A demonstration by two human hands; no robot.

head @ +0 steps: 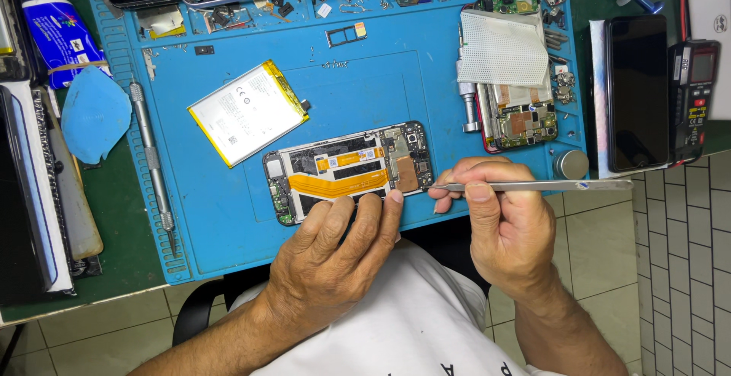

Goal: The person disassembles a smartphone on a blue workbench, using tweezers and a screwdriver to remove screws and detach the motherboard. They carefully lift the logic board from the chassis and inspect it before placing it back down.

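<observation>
1. We are looking down at a bench point(122, 216) with a green top, sitting over a pale tiled floor; a blue work mat point(228, 224) is covering most of it.
2. We are seeing the opened phone point(346, 170) lying back-up at the middle of the frame, near the mat's lower edge, its orange ribbon cable and small boards exposed.
3. Our left hand point(335, 250) is resting its fingertips on the phone's lower edge, fingers together and pressing down, pinning it without gripping around it.
4. Our right hand point(502, 220) is pinching a pair of metal tweezers point(533, 185) between thumb and fingers, the tips pointing left, just beside the phone's right end.
5. We are judging the phone light, stiff in its frame, but fragile inside: the ribbon is soft and easily torn, so the outer edges are the safe place to hold.
6. A white and yellow battery point(247, 112) is lying loose at upper left of the phone, apart from it.
7. A screwdriver point(152, 163) is lying at the mat's left edge, and a second opened phone point(518, 113) under a white cloth at upper right.
</observation>
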